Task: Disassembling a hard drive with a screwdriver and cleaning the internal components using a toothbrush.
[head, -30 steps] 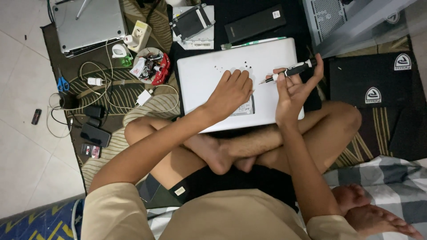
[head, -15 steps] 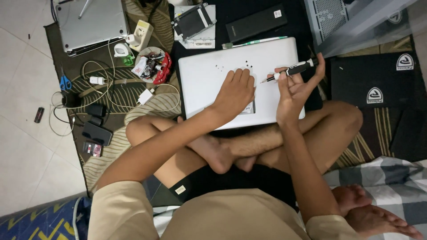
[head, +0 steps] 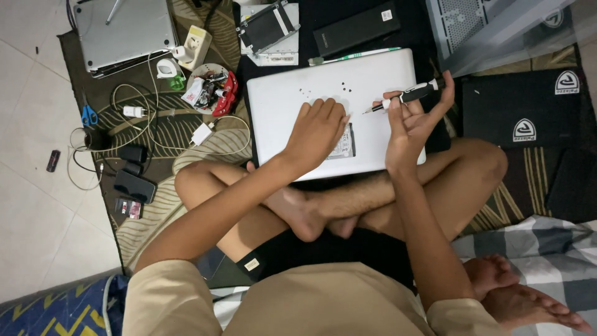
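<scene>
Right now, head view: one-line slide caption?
Seated cross-legged, left hand resting on white laptop, right hand holding a screwdriver above it.

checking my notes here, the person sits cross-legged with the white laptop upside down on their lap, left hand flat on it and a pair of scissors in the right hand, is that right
Not quite. The right hand holds a black-handled screwdriver, not scissors; the head view shows it. The blue-handled scissors lie on the mat at the left. The rest stands: cross-legged, white laptop on the lap, left hand resting on it.
</scene>
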